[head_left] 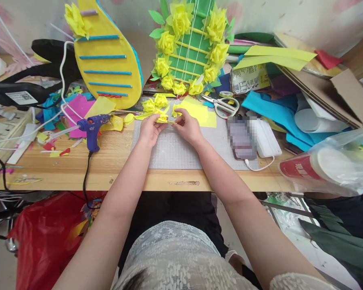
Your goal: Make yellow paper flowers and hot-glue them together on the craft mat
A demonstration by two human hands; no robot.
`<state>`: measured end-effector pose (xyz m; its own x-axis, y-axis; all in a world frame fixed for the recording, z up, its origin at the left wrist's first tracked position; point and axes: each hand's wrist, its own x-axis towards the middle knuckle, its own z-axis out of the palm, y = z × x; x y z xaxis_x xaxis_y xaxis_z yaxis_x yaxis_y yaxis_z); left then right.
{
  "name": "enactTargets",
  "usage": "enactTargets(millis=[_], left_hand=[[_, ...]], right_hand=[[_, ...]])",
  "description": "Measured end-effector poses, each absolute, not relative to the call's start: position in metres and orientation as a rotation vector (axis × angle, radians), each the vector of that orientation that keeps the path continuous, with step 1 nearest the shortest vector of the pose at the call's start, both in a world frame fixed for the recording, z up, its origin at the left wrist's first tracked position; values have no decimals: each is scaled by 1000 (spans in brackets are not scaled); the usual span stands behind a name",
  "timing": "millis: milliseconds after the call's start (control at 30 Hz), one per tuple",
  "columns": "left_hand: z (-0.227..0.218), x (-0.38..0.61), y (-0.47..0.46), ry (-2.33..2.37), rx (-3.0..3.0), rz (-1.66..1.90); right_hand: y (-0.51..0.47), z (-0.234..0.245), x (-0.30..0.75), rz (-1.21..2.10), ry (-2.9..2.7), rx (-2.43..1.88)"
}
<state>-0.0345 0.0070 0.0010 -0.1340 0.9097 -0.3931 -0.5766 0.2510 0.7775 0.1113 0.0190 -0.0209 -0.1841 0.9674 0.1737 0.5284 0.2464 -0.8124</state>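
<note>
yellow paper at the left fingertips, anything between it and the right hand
Nothing visible stands between the yellow paper and the right hand, which is close beside it above the grey mat.

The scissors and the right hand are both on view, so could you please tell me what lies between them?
In the head view, yellow paper lies on the grey mat between the right hand and the scissors.

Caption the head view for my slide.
Left hand and right hand close together by yellow flowers, glue gun to the left.
</note>
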Motion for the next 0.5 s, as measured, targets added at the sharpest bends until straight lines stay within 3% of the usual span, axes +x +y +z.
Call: enactTargets(millis=[333, 500], left_hand=[[6, -45, 5, 1064, 375, 1304], [9, -53, 6, 1105, 361, 1317]], right_hand=[[27, -10, 133, 515, -2146, -1444], [36, -13, 151, 744, -1937, -1430]])
